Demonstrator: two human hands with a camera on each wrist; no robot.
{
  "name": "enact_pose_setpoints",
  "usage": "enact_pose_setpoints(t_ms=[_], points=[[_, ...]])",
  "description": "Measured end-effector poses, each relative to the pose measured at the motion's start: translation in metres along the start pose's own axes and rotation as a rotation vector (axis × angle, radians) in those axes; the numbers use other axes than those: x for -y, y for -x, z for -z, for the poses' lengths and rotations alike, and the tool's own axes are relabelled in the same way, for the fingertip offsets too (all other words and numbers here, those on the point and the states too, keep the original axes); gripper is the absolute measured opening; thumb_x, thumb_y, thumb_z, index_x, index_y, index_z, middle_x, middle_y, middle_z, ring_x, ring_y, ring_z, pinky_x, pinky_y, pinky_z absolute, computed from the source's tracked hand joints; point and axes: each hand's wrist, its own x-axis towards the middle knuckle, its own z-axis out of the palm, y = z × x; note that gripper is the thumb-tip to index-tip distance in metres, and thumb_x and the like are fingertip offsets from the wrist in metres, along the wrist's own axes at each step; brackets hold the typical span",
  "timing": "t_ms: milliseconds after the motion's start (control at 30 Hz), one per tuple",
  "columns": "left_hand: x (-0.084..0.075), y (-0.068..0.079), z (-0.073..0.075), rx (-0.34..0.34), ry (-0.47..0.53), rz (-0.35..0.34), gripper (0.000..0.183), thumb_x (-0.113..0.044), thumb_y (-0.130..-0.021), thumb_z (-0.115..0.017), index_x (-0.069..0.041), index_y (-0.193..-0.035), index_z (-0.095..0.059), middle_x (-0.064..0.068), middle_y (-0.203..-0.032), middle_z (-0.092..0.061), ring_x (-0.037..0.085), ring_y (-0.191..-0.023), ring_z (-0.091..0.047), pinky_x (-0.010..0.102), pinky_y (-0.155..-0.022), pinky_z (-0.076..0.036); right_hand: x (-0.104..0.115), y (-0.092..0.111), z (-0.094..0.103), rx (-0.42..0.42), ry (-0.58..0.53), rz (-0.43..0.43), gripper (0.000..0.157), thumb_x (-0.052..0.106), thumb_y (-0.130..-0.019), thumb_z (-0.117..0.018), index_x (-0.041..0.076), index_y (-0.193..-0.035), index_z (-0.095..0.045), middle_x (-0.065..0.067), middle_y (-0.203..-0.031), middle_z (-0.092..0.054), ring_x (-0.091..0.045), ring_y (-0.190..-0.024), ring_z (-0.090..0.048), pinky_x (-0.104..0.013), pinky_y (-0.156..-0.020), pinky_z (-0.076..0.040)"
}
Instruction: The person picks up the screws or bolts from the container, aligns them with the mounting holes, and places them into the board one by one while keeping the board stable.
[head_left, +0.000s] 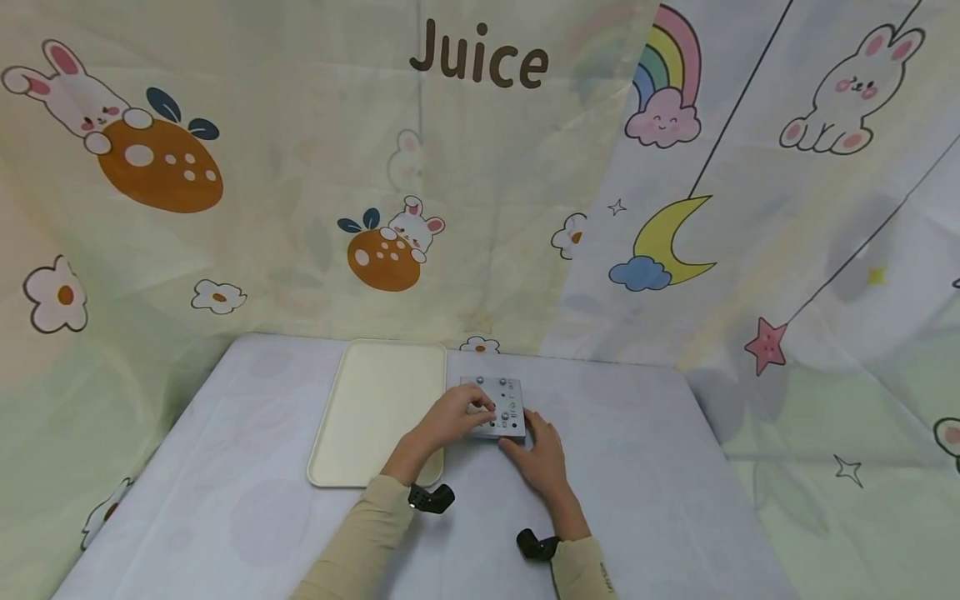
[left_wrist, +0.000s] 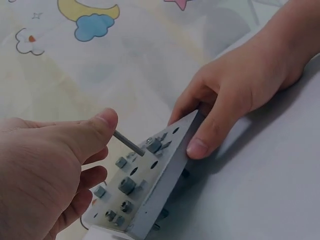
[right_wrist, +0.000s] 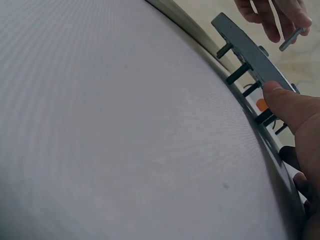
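A grey metal plate with holes carries several bolts and hex nuts on its upper face. Threaded bolt ends stick out below it in the right wrist view. My left hand is over the plate, pinching a thin plain metal pin between thumb and fingers. The pin slants down, its free end close over the plate's face near a hole and a hex nut. With my right hand I grip the plate's right corner, thumb on the near edge, fingers partly hidden behind it.
A cream tray lies just left of the plate, under my left forearm. White cloth covers the table. A printed curtain hangs behind the table's far edge. Black wrist cameras sit on both wrists.
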Motion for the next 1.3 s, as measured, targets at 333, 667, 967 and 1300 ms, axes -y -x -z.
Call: enact_pose_setpoints(t_ms=[333, 667, 967, 1300], points=[[0.001, -0.001, -0.004, 0.005, 0.005, 0.017, 0.009, -0.025, -0.090, -0.071, -0.019, -0.095, -0.071, -0.012, -0.096, -0.061, 0.010, -0.096, -0.059, 0.031, -0.083, -0.050, 0.000, 0.001, -0.001, -0.006, 0.003, 0.011, 0.077, 0.045, -0.083, -0.075, 0.004, -0.142, -0.046, -0.013, -0.142, -0.049, -0.030, -0.136, -0.038, -0.043, -0.115, -0.013], [0.001, -0.002, 0.000, 0.018, -0.020, 0.021, 0.017, -0.028, -0.091, -0.070, -0.016, -0.103, -0.072, -0.009, -0.100, -0.063, 0.015, -0.099, -0.060, 0.034, -0.085, -0.050, -0.001, 0.001, 0.000, 0.000, 0.010, 0.017, 0.076, 0.045, -0.084, -0.074, 0.006, -0.142, -0.046, -0.012, -0.143, -0.048, -0.030, -0.136, -0.036, -0.042, -0.115, -0.012], [-0.003, -0.018, -0.008, 0.066, -0.159, 0.033, 0.025, -0.032, -0.090, -0.070, -0.013, -0.106, -0.074, -0.005, -0.101, -0.065, 0.011, -0.094, -0.059, 0.031, -0.082, -0.049, -0.002, -0.001, -0.001, 0.010, 0.011, 0.012, 0.078, 0.049, -0.084, -0.073, 0.007, -0.143, -0.045, -0.011, -0.143, -0.048, -0.030, -0.138, -0.034, -0.041, -0.115, -0.013], [-0.018, -0.031, -0.019, 0.060, -0.276, 0.081, 0.026, -0.036, -0.085, -0.074, -0.012, -0.097, -0.078, -0.002, -0.095, -0.068, 0.012, -0.087, -0.060, 0.028, -0.075, -0.049, -0.005, -0.002, -0.001, 0.001, 0.014, 0.037, 0.074, 0.049, -0.085, -0.071, 0.008, -0.142, -0.047, -0.010, -0.142, -0.049, -0.028, -0.136, -0.037, -0.041, -0.115, -0.014]])
